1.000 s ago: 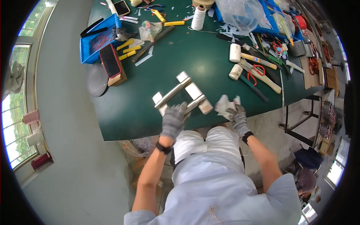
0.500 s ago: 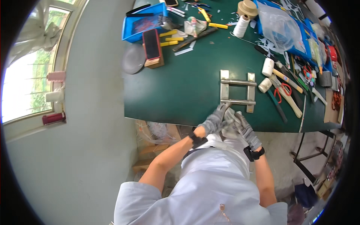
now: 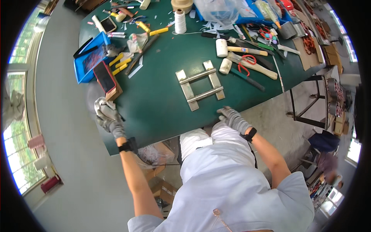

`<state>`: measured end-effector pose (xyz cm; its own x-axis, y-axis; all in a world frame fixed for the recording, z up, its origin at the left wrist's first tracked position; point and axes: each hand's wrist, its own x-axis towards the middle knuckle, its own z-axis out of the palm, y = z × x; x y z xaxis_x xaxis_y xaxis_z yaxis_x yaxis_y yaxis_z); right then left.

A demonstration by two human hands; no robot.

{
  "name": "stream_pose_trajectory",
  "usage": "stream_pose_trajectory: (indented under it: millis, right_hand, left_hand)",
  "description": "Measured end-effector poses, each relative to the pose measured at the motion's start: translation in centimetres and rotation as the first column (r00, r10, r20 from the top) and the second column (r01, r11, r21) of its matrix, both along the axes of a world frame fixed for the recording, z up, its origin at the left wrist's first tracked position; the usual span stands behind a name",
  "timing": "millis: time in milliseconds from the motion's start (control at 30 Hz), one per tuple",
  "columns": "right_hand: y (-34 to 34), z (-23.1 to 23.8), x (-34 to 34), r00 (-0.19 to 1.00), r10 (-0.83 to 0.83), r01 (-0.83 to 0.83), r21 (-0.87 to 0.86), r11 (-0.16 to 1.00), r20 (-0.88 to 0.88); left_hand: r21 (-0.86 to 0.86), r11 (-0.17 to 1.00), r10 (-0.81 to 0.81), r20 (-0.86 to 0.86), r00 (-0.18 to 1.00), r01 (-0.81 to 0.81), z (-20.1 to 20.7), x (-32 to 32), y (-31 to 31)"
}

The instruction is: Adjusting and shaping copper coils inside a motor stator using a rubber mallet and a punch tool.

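My left hand (image 3: 110, 123), in a grey glove, is at the table's left edge, closed round a crumpled whitish cloth (image 3: 102, 104). It is beside a grey round dish, mostly hidden behind the hand. My right hand (image 3: 234, 119), also gloved, hovers by the table's front edge with its fingers apart and nothing in them. Between the hands, farther in, lies a metal piece made of two flat bars (image 3: 187, 91) crossed by two round rods (image 3: 205, 94). The right hand is a little to the right of it, not touching.
A phone (image 3: 104, 76) leans on a wooden block beside a blue tray (image 3: 79, 67). Mallets (image 3: 222, 48), red-handled scissors (image 3: 247, 60) and other tools lie at the right. A white thread spool (image 3: 180, 22) stands at the back. The green table (image 3: 154, 116) ends near my legs.
My hands were together over the cloth at the front edge. The left has swung far left with the cloth; the right has let go and stayed near the edge. The view has turned.
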<state>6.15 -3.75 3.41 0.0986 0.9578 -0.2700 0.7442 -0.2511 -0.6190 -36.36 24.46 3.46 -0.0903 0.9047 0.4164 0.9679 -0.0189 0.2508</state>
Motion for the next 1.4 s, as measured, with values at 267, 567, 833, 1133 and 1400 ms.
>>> stream_pose_trajectory:
  millis: [267, 567, 833, 1133, 1400]
  right_hand:
    - [-4.0, -0.7, 13.5, 0.906, -0.371, 0.332, 0.202, 0.921, 0.204]
    - [0.5, -2.3, 27.8, 0.636, -0.388, 0.355, 0.194, 0.915, 0.667]
    - [0.7, 4.0, 35.1, 0.894, 0.039, 0.001, -0.089, 0.996, 0.446]
    - [0.1, 11.0, 44.3, 0.809, -0.275, 0.29, -0.056, 0.956, -0.52]
    - [17.2, 7.5, 44.6, 0.431, -0.34, 0.421, -0.147, 0.895, -0.836]
  left_hand:
    - [-0.623, 0.543, -0.531, 0.265, 0.805, 0.563, -1.2, 24.4, -15.3]
    - [-0.757, 0.471, -0.494, 0.199, 0.847, 0.452, 4.9, 26.4, -12.3]
    - [-0.757, 0.18, 0.02, 0.641, 0.767, 0.628, 4.2, 41.7, -16.7]
    - [-0.783, 0.478, 0.486, 0.614, 0.622, 0.399, -5.8, 50.8, -18.5]
    - [-0.829, 0.536, 0.453, 0.44, 0.776, 0.157, -5.8, 54.6, -18.4]
